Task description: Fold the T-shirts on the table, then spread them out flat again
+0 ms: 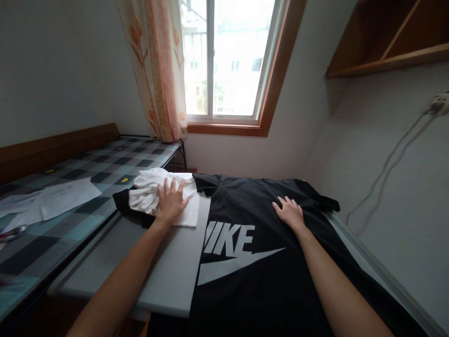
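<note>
A black T-shirt [259, 206] with a pale logo lies spread over the right part of a grey table [168, 271], its lower end hanging past the front edge. On its upper right part rests my right hand [289, 211], palm down with the fingers extended. My left hand [171, 201] lies on a crumpled white garment [145, 189] at the table's far left, fingers spread and gripping nothing. Some black fabric [122, 201] sticks out from under the white garment's left side. One short sleeve [208, 182] of the T-shirt reaches close to the white cloth.
Left of the table stands a bed with a checkered cover [80, 173] and loose white papers [56, 199]. A flowered curtain [154, 70] hangs beside the window [235, 61]. A wooden shelf [393, 61] and a cable [386, 161] are on the right wall.
</note>
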`<state>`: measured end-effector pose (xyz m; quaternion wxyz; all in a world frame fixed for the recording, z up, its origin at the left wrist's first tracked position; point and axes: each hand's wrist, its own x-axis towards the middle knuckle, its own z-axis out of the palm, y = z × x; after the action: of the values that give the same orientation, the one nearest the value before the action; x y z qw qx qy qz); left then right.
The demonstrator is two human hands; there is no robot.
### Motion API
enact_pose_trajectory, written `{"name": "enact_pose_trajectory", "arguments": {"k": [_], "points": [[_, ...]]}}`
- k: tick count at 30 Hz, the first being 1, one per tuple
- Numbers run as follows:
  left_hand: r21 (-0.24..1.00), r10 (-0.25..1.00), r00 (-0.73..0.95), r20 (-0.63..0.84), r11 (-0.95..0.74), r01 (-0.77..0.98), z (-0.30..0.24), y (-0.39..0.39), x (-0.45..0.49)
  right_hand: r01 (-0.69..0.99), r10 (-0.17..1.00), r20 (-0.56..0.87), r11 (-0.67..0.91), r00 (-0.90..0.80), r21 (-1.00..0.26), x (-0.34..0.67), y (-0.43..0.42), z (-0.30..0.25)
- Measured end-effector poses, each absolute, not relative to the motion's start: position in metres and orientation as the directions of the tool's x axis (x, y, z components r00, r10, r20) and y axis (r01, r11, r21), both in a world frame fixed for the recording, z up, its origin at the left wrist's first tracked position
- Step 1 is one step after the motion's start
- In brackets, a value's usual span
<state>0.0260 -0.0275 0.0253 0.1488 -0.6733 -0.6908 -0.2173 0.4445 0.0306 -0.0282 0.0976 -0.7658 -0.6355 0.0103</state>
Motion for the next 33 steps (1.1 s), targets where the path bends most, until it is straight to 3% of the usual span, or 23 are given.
{"name": "enact_pose_trajectory", "arguments": {"k": [3,8,12,15,18,21,24,26,28,30,31,33], "points": [[0.04,0.877,-0.13,0.462,0.126,0.991,0.029,-0.029,0.01,0.971,0.975,0.106,-0.176,0.194,-0.159,0.444,0.031,-0.028],[-0.1,0.922,-0.093,0.376,0.14,0.985,0.034,-0.034,0.01,0.972,0.976,0.113,-0.163,0.184,-0.167,0.445,0.031,-0.029],[-0.074,0.912,-0.084,0.401,0.123,0.99,0.038,-0.036,0.005,0.971,0.975,0.121,-0.162,0.185,-0.177,0.447,0.031,-0.032],[0.065,0.856,-0.159,0.492,0.147,0.987,0.041,-0.034,-0.003,0.964,0.973,0.129,-0.16,0.19,-0.212,0.448,0.031,-0.03],[0.357,0.73,-0.346,0.59,0.149,0.922,0.048,-0.028,-0.009,0.95,0.958,0.221,-0.112,0.181,-0.292,0.444,0.03,-0.021],[0.621,0.592,-0.435,0.678,-0.146,0.77,0.056,-0.027,0.001,0.872,0.942,0.329,0.107,0.065,-0.478,0.422,0.023,-0.006],[0.624,0.617,-0.265,0.741,-0.488,0.61,0.058,-0.041,0.032,0.528,0.931,0.312,0.365,-0.19,-0.767,0.38,0.008,0.007],[0.632,0.763,-0.001,0.646,-0.535,0.56,0.058,-0.058,0.059,0.276,0.895,0.279,0.383,-0.349,-0.882,0.35,-0.004,0.007],[0.601,0.793,0.372,0.483,-0.609,0.518,0.057,-0.077,0.083,0.148,0.846,0.309,0.406,-0.434,-0.902,0.329,-0.012,0.002],[0.555,0.677,0.634,0.374,-0.711,0.432,0.058,-0.089,0.098,0.113,0.807,0.347,0.449,-0.478,-0.887,0.321,-0.016,-0.006],[0.528,0.633,0.683,0.364,-0.744,0.409,0.058,-0.092,0.102,0.112,0.796,0.354,0.461,-0.491,-0.88,0.32,-0.016,-0.011],[0.46,0.648,0.626,0.433,-0.756,0.465,0.06,-0.089,0.1,0.116,0.811,0.342,0.442,-0.475,-0.889,0.324,-0.013,-0.02]]}}
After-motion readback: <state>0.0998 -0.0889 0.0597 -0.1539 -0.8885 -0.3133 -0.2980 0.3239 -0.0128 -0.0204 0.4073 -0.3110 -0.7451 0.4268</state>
